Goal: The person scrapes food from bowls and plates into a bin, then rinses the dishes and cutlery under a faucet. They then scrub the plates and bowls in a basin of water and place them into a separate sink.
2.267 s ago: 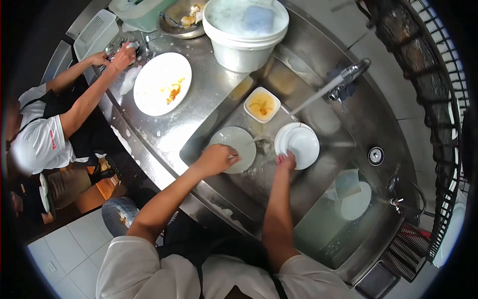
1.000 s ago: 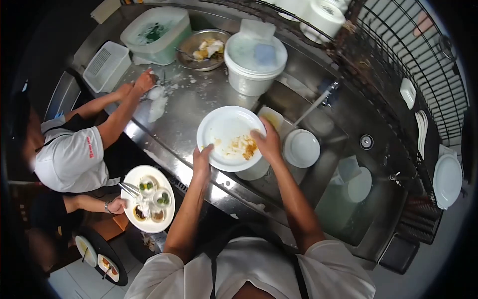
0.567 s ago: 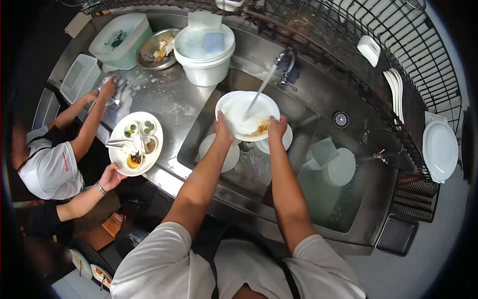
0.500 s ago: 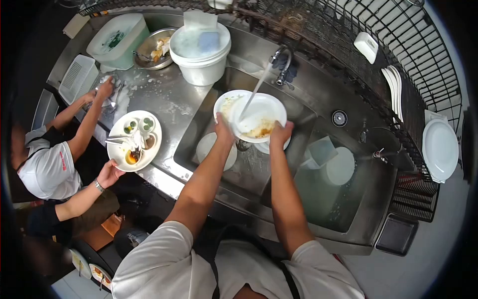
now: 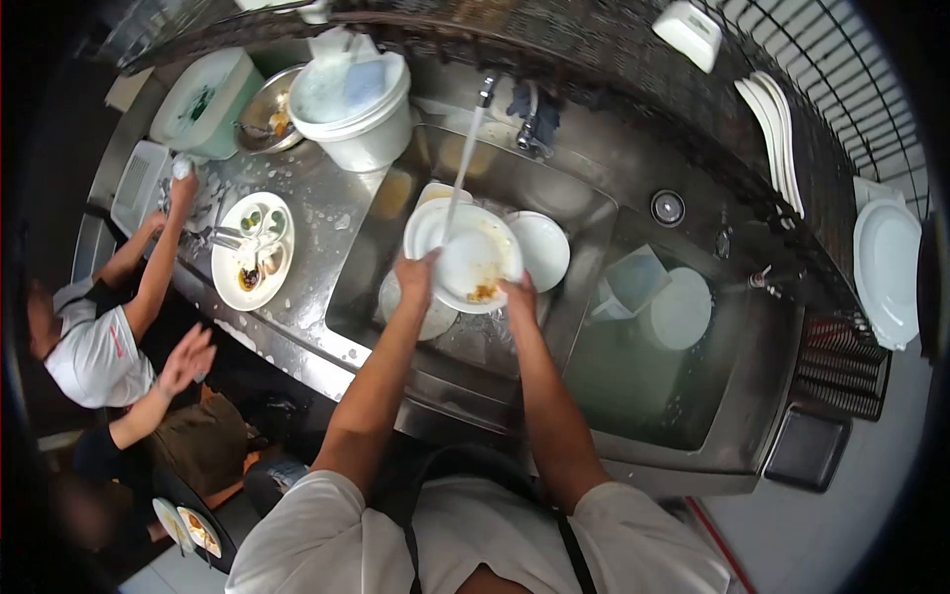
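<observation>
Both my hands hold a white plate [image 5: 463,252] with yellowish-brown food residue, tilted over the left sink basin. My left hand [image 5: 416,277] grips its left edge and my right hand [image 5: 519,297] its lower right edge. Water runs from the faucet [image 5: 487,91] onto the plate. Behind its upper edge a bit of another dish [image 5: 437,192] shows. A round white plate [image 5: 539,253] lies in the basin to the right, and another plate [image 5: 421,315] sits beneath my left hand, partly hidden.
On the left counter stand a white bucket [image 5: 358,129] of suds, a metal bowl [image 5: 267,117], a green tub [image 5: 203,104] and a plate with leftovers [image 5: 254,285]. Two other people work at left. The right basin [image 5: 633,396] holds water, a container [image 5: 638,281] and a round white item [image 5: 681,309].
The co-worker's plate of leftovers now rests on the counter, and that hand has let go. My plate has turned and moved slightly left, still under the water, as the view shifted.
</observation>
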A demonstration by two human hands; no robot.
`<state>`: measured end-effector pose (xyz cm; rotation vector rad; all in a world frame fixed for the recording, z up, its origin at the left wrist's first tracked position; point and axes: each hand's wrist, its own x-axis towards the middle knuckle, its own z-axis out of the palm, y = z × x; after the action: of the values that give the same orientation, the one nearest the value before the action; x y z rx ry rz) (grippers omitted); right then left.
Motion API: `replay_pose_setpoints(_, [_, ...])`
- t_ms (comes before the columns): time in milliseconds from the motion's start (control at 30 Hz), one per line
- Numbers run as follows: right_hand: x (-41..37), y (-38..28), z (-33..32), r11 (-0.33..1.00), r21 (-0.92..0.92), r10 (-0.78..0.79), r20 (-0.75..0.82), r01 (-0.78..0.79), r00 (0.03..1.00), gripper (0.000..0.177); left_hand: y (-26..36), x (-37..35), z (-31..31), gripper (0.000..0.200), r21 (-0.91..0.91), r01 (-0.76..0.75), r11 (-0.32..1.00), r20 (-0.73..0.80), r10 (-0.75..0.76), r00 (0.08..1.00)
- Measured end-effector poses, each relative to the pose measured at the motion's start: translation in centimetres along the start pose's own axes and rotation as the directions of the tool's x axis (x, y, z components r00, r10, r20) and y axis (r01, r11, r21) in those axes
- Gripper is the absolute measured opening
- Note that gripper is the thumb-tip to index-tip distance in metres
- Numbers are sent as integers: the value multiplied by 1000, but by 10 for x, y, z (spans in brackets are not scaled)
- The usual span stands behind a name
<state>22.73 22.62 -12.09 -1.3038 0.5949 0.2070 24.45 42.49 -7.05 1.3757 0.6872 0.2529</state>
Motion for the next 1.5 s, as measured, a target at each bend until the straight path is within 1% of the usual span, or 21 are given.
replay_pose_setpoints(33, [9,15,0,998,-32,-55,160,60,986,54,-4,6,-13,35,52,23,998,28,-25,999])
replay_pose_setpoints(67, [8,8,5,983,-143,136,178,-112,975,51,-10,13,-25,34,101,44,994,50,-49,998])
replay_pose_setpoints(167, [44,47,2,875,163,444,103,-456,890,51,-24,21,-54,36,510,-50,859,17,48,999])
replay_pose_setpoints(233, [87,86,-26,756,464,558,-88,-461,825,49,-12,8,-58,35,546,-62,836,-3,76,997])
replay_pose_setpoints(300, [128,130,-61,677,649,440,24,-349,898,48,-15,-4,-61,35,513,-48,857,-9,61,998])
replay_pose_setpoints(367, [146,88,-54,577,673,661,-51,-463,749,51,-27,-5,-62,36,392,-32,919,-7,37,999])
replay_pose_setpoints(433, [154,102,-53,629,714,440,-1,-307,898,52,-26,-13,-53,40,361,113,926,-61,-98,993])
replay_pose_setpoints(500, [178,128,-57,668,682,353,63,-298,934,50,-62,-9,-43,39,206,33,978,-91,-14,996])
replay_pose_setpoints(533, [170,107,-48,673,646,490,-23,-361,871,48,-81,-2,-39,40,190,142,971,-82,-129,988])
replay_pose_setpoints(567, [206,134,-64,724,659,271,1,-205,963,45,-93,5,-32,41,172,251,953,-62,-244,968])
replay_pose_setpoints(767, [133,37,-60,927,339,261,-267,-163,928,42,-143,18,26,41,-143,368,919,93,-358,929])
replay_pose_setpoints(900, [91,19,-69,934,298,291,-315,-197,903,43,-201,34,84,69,-91,490,867,212,-464,860])
replay_pose_setpoints(1033, [72,30,-57,864,480,266,-182,-151,947,43,-160,28,146,75,128,533,837,313,-544,779])
replay_pose_setpoints(1100, [77,39,-50,844,528,173,-105,-92,979,44,-188,47,154,73,296,219,930,552,-353,756])
replay_pose_setpoints(1167, [80,42,-43,811,582,39,60,-67,997,48,-141,40,117,58,546,-223,807,648,-239,723])
replay_pose_setpoints(1200, [90,50,-41,817,576,55,-20,-34,998,46,-98,33,101,48,625,-300,721,651,-269,710])
replay_pose_setpoints(1233, [114,75,-57,721,679,283,-107,-138,953,44,-45,26,76,45,557,-321,766,681,-200,704])
replay_pose_setpoints(1333, [137,106,-46,667,678,502,-103,-309,858,40,69,1,-33,30,345,-343,874,723,-15,690])
replay_pose_setpoints(1367, [104,88,-10,780,569,345,-45,-259,938,37,87,-3,-69,23,298,-306,904,687,19,726])
replay_pose_setpoints(1433, [104,92,34,708,550,404,199,-443,893,40,140,-10,-140,15,533,-450,716,454,207,867])
replay_pose_setpoints(1500, [97,87,81,705,556,403,196,-440,894,42,162,6,-207,18,695,-490,527,275,434,858])
